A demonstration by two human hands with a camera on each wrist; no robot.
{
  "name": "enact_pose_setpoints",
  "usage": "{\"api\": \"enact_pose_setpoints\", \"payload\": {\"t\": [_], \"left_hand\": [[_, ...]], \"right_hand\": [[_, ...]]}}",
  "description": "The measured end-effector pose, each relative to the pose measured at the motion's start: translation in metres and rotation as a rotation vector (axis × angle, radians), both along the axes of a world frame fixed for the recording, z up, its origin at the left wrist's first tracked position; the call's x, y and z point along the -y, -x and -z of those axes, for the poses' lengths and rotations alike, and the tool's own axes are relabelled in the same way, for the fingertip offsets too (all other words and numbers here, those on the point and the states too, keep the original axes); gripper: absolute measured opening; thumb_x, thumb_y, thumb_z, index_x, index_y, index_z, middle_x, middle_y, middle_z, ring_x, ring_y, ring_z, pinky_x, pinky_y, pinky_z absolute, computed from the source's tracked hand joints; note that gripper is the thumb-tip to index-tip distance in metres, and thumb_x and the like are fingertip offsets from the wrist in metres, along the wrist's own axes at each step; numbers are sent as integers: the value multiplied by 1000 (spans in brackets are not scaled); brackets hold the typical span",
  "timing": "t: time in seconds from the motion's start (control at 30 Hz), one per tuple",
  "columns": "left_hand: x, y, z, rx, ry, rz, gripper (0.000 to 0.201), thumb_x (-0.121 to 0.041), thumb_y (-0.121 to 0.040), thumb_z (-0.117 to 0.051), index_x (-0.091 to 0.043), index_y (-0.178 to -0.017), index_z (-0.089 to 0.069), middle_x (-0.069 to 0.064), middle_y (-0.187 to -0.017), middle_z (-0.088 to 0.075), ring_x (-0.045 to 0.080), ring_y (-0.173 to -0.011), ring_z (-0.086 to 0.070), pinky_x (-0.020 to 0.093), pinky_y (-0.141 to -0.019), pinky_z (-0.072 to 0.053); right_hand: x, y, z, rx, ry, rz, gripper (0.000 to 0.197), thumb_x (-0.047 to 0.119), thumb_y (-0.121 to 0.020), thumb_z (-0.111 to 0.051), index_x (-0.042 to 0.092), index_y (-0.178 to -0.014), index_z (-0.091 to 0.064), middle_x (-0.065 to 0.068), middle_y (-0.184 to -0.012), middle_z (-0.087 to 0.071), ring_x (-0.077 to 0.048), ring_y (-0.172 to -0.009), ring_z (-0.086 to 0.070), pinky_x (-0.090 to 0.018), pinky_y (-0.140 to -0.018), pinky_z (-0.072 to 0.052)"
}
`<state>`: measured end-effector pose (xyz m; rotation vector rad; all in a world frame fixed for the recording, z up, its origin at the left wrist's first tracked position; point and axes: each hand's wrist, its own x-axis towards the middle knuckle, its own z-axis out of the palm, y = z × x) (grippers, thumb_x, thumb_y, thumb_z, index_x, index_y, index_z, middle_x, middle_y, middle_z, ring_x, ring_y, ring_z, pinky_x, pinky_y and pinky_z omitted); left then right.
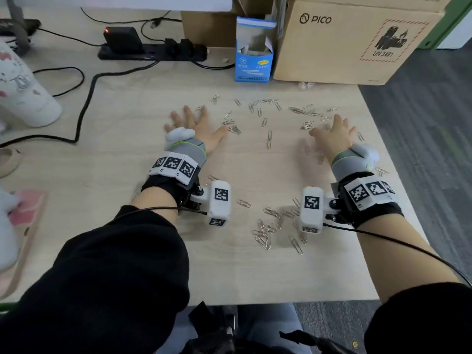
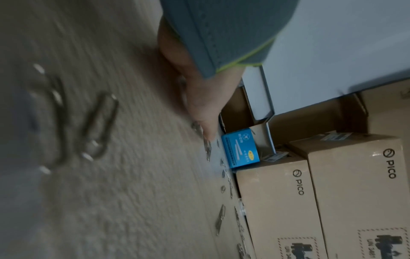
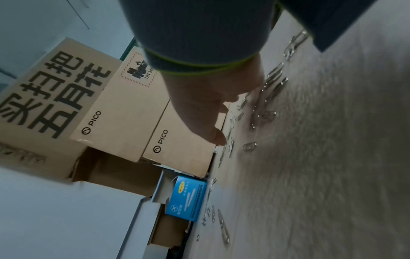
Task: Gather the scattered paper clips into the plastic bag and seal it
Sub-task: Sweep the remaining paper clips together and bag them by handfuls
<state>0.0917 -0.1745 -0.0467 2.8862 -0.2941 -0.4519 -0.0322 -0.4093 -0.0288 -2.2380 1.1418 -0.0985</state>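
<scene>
Small heap of paper clips (image 1: pixel 265 232) lay nearest on table (image 1: pixel 127 162), at 6 o'clock between wrists. Left hand (image 1: pixel 196 129) flat on table at 10 o'clock, fingers spread, gripping nothing. Right hand (image 1: pixel 332 136) flat at 2 o'clock, fingers spread, gripping nothing. More clips in arc at 12 o'clock past fingertips. Blue box (image 1: pixel 254 57) and cardboard box (image 1: pixel 352 42) farthest. Plastic bag: could not tell where.

Office, wooden desk (image 1: pixel 127 103), power strip (image 1: pixel 153 51), cables, cardboard boxes (image 1: pixel 344 44), carpet floor (image 1: pixel 429 118)
</scene>
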Motion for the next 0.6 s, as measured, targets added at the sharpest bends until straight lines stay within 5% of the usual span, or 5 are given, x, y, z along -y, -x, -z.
{"api": "enact_pose_setpoints", "payload": {"t": [0.17,0.3,0.43,0.6], "left_hand": [[35,3,-1,-3,12,168,82,-70,-83,-30,-27,-147,-1,5,-157,17,30,-143,19,54,-115,11],[68,10,-6,-61,76,297,80,-62,-86,-38,-23,-147,-4,7,-157,13,28,-144,17,51,-116,9],[85,5,-12,26,276,345,75,-51,-85,-51,-23,-146,-17,6,-158,3,25,-145,14,46,-117,6],[87,-25,-9,131,228,165,72,-52,-86,-48,-26,-145,-18,9,-158,1,31,-145,10,51,-116,5]], "right_hand": [[2,-8,3,-3,-41,-166,49,23,-88,-54,9,-134,-43,-9,-151,-22,-28,-141,-11,-37,-113,-10],[3,-13,5,63,-168,-334,31,29,-78,-55,10,-103,-58,-5,-112,-41,-25,-129,-29,-42,-111,-22],[15,-19,4,224,-181,-189,47,20,-88,-56,13,-135,-50,-9,-142,-43,-22,-132,-40,-35,-110,-33],[31,-38,3,16,5,-166,81,45,-79,-51,9,-147,-26,-15,-156,-13,-31,-145,-4,-39,-118,-11]]}}
